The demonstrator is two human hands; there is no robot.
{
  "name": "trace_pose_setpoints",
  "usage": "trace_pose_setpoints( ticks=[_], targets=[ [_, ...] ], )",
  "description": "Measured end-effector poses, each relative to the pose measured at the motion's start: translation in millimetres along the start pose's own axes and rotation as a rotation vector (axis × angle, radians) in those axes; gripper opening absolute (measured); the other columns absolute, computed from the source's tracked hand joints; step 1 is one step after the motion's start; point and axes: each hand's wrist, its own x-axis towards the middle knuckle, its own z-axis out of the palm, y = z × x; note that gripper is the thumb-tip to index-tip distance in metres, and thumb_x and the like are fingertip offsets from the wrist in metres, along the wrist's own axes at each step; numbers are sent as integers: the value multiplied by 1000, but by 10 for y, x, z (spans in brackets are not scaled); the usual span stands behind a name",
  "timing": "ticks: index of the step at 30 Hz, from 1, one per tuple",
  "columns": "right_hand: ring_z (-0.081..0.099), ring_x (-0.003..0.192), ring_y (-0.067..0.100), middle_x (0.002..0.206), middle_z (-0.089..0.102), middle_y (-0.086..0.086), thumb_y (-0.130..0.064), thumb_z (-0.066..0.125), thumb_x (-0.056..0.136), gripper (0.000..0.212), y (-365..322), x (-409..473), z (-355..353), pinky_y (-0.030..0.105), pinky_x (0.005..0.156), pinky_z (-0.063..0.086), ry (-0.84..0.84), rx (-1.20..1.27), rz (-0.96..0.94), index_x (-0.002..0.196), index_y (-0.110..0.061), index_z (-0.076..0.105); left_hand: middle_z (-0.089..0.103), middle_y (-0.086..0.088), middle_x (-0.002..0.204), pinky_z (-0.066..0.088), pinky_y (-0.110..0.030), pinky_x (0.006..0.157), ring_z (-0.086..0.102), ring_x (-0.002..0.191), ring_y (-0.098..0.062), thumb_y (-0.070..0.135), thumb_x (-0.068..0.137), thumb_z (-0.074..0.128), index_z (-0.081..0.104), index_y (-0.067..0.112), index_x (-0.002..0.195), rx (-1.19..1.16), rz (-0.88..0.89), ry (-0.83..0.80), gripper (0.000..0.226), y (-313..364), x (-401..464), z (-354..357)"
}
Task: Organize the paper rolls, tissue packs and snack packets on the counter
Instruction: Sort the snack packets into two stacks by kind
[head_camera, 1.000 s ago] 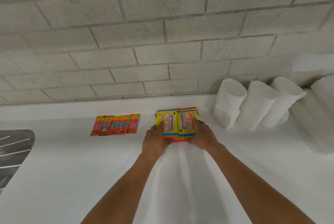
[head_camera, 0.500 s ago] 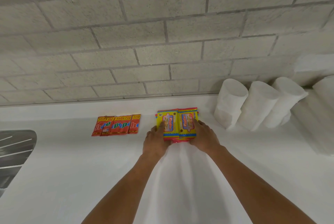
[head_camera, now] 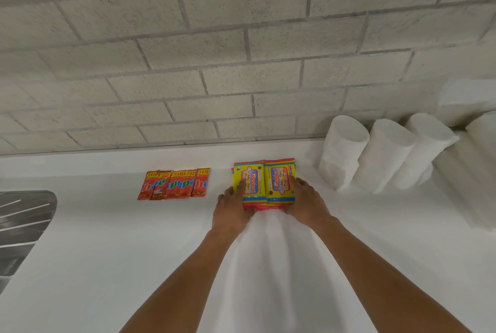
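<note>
Left hand (head_camera: 233,212) and right hand (head_camera: 304,199) gripping stacked yellow wipes packs (head_camera: 264,183) on white tabletop (head_camera: 107,238), red snack packets (head_camera: 174,184) left, paper rolls (head_camera: 375,152) right

A white counter (head_camera: 107,252) runs along a grey block wall. Near its back edge lie a row of red snack packets (head_camera: 174,184) and, to their right, stacked yellow wipe packs (head_camera: 264,182). White paper rolls (head_camera: 381,155) stand in the back right corner.

Four red snack packets (head_camera: 174,184), two visible yellow tissue packs (head_camera: 264,183), four paper rolls (head_camera: 386,152)
</note>
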Motion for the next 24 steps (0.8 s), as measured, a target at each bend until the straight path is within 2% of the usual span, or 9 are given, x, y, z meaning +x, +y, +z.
trace_pose_setpoints(
  ticks=[7,10,13,16,20,24],
  targets=[
    [55,123,27,140,46,6,-37,79,78,95,-32,-53,-12,41,100,49,-10,64,18,154,-23,24,44,-9,142,51,-44,96,54,118,-30,51,84,70,16,33,157,-65,14,-6,92,17,-74,-78],
    [55,120,27,138,48,7,-29,79,77,95,-30,-137,-7,39,98,48,12,126,28,154,-25,23,27,-11,157,47,-47,102,48,129,-37,47,82,72,11,35,157,-73,8,-32,97,-32,-141,-138],
    [56,118,24,137,50,6,-24,77,78,93,-3,-250,20,34,96,47,26,155,48,154,-26,24,18,-8,162,43,-47,106,40,138,-37,47,83,73,12,33,157,-93,11,-47,97,-84,-226,-202],
    [55,123,26,143,45,6,-28,73,85,88,8,-418,17,34,100,44,25,157,86,156,-24,21,15,-5,164,43,-47,106,36,140,-36,46,85,71,12,31,158,-92,36,-41,95,-107,-345,-259],
    [50,129,28,147,42,7,-32,70,88,79,38,-704,33,36,105,42,32,160,94,154,-27,27,13,-2,164,45,-46,103,31,142,-35,45,88,68,11,30,158,-87,101,-33,92,-118,-515,-323],
    [49,130,27,147,43,7,-35,67,90,73,96,-932,-15,33,105,40,42,155,126,153,-25,30,13,2,163,46,-44,100,29,142,-31,46,90,66,12,30,158,-91,160,-9,88,-27,-626,-386]
  ],
)
